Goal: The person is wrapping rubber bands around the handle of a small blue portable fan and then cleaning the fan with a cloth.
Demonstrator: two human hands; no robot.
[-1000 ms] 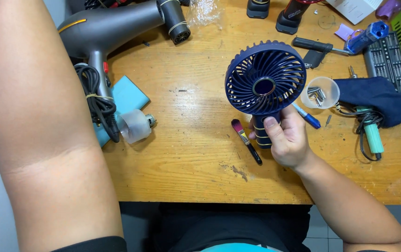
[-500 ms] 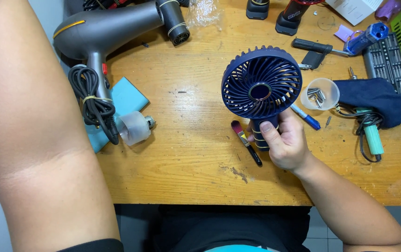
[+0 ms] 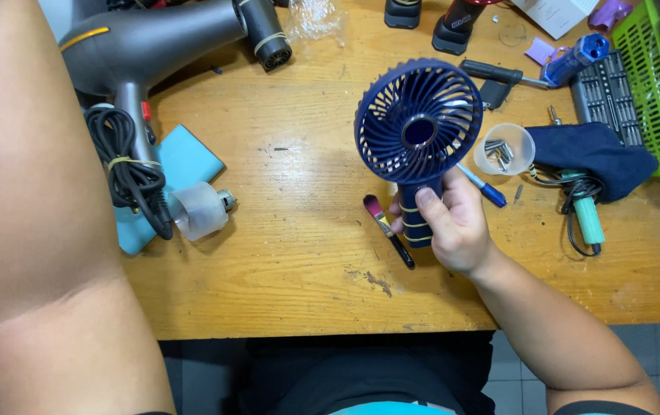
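Observation:
My right hand [image 3: 453, 227] grips the handle of a dark blue hand-held fan [image 3: 419, 123], held upright over the wooden table [image 3: 299, 253] with its round grille facing up at me. My thumb lies along the handle. My left arm fills the left side of the view; its hand is out of frame. A small brush with a pink tip [image 3: 388, 229] lies on the table just left of my right hand. A blue pen [image 3: 484, 186] lies just right of it.
A grey hair dryer [image 3: 153, 46] with a coiled black cord [image 3: 126, 173] lies at the back left, beside a light blue pad [image 3: 184, 161] and a clear cap [image 3: 199, 211]. A cup of screws [image 3: 503, 147], dark cloth [image 3: 595, 150], bit case [image 3: 606, 92] and green basket [image 3: 653, 84] stand at the right.
My right hand has shifted the fan slightly left and toward me. The things on the table have not moved.

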